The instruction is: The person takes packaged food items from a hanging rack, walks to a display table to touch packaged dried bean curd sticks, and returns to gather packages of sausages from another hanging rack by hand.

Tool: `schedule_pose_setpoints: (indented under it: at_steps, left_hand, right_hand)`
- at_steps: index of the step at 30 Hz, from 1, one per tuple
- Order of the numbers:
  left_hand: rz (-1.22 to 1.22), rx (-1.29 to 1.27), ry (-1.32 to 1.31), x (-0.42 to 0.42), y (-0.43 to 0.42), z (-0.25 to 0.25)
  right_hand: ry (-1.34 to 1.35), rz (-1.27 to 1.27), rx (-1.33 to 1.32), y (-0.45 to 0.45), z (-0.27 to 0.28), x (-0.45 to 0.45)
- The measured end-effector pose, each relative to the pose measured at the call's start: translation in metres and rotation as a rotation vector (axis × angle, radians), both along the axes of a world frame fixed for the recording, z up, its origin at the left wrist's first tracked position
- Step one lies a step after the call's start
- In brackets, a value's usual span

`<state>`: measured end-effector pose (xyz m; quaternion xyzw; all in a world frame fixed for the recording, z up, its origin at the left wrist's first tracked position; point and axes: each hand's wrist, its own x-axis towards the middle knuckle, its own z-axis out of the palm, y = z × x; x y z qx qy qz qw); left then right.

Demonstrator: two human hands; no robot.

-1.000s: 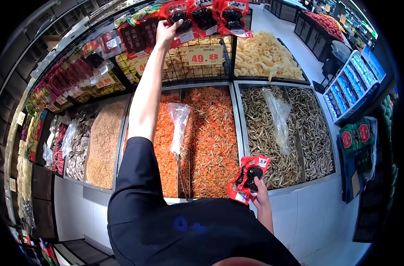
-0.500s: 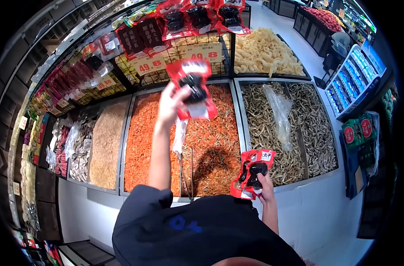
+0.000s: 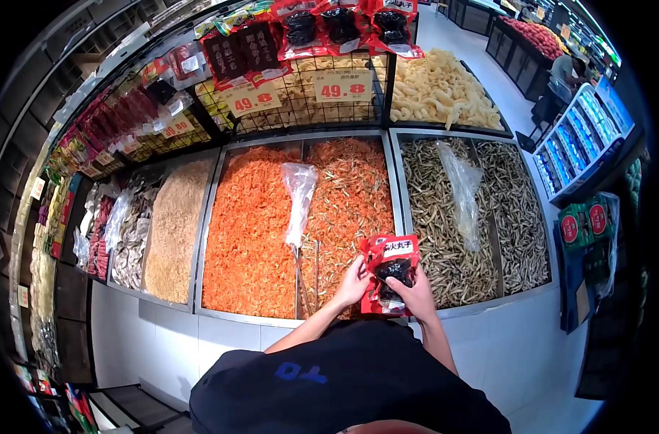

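In front of my chest, low over the bins, is a red vacuum pack of dark meatballs [image 3: 396,248], with black lumps showing through its clear window. My right hand [image 3: 417,295] is closed on its right side, thumb across the front. At the left edge, my left hand [image 3: 352,282] has its fingers closed on a second red pack, mostly hidden behind the first. Both packs overlap closely. Beneath them lies the bin of orange dried shrimp [image 3: 344,217].
Similar red packs [image 3: 344,29] hang on a wire rack behind the bins, above price cards [image 3: 344,87]. Dried small fish [image 3: 445,195] fill the bin on the right. A plastic bag [image 3: 298,202] and metal tongs [image 3: 302,278] lie on the shrimp. A blue display rack [image 3: 582,141] stands far right.
My left hand has come down and right from near the hanging rack, bringing its pack against the one in my right hand. The right hand's pack has shifted slightly left and up.
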<state>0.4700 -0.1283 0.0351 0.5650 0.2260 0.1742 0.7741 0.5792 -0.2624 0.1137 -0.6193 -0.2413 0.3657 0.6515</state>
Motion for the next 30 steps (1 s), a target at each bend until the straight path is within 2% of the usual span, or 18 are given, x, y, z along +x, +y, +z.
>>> schedule_pose_setpoints:
  at_steps: [2, 5, 7, 9, 11, 13, 15, 17, 19, 21, 22, 23, 24, 25, 27, 29, 30]
  left_hand:
    - [-0.041, 0.000, -0.006, -0.006, 0.001, -0.025]
    - [-0.114, -0.016, -0.053, -0.010, 0.002, -0.026]
    - [-0.172, -0.042, -0.041, -0.011, 0.005, -0.023]
    - [-0.190, -0.073, -0.052, -0.012, 0.005, -0.023]
    - [-0.211, -0.106, -0.062, -0.013, 0.002, -0.024]
    - [-0.224, -0.123, 0.033, -0.013, 0.001, -0.027]
    - [-0.175, -0.106, -0.033, -0.012, 0.001, -0.024]
    - [-0.304, 0.079, 0.235, -0.017, 0.004, -0.016]
    - [-0.295, 0.109, 0.190, -0.017, 0.004, -0.006]
    - [-0.464, 0.062, 0.227, -0.016, 0.012, 0.017]
    - [-0.491, 0.171, 0.293, -0.016, 0.016, 0.031]
    - [-0.493, 0.172, 0.294, -0.015, 0.022, 0.038]
    - [-0.559, 0.193, 0.370, -0.012, 0.030, 0.042]
    - [-0.623, 0.214, 0.447, -0.009, 0.038, 0.050]
    - [-0.788, 0.177, 0.382, 0.001, 0.061, 0.057]
    - [-0.836, 0.212, 0.310, 0.014, 0.085, 0.066]
    - [-0.773, 0.314, 0.339, 0.023, 0.100, 0.070]
  right_hand:
    - [-0.024, 0.015, -0.027, -0.002, -0.004, 0.002]
    - [-0.017, 0.040, -0.024, -0.003, 0.000, 0.002]
    - [0.184, 0.028, -0.006, -0.003, 0.004, 0.003]
    - [0.160, 0.033, -0.035, -0.005, -0.004, 0.007]
    - [0.315, 0.061, -0.022, -0.008, -0.017, 0.014]
    - [0.303, 0.053, -0.018, -0.016, -0.030, 0.012]
    - [0.679, 0.002, 0.011, -0.025, -0.038, 0.008]
    - [0.755, 0.016, 0.030, -0.033, -0.051, 0.009]
    - [0.818, -0.002, 0.066, -0.038, -0.048, 0.005]
    - [0.894, 0.031, 0.054, -0.048, -0.072, 0.013]
    - [1.002, 0.100, 0.122, -0.052, -0.076, 0.015]
    - [1.106, 0.171, 0.191, -0.054, -0.080, 0.015]
    - [0.968, 0.025, 0.149, -0.053, -0.084, 0.010]
    - [0.968, 0.026, 0.151, -0.049, -0.076, 0.005]
    - [0.975, 0.075, 0.381, -0.045, -0.059, 0.000]
    - [0.947, 0.061, 0.392, -0.042, -0.068, -0.001]
    - [0.955, 0.106, 0.490, -0.037, -0.060, -0.006]
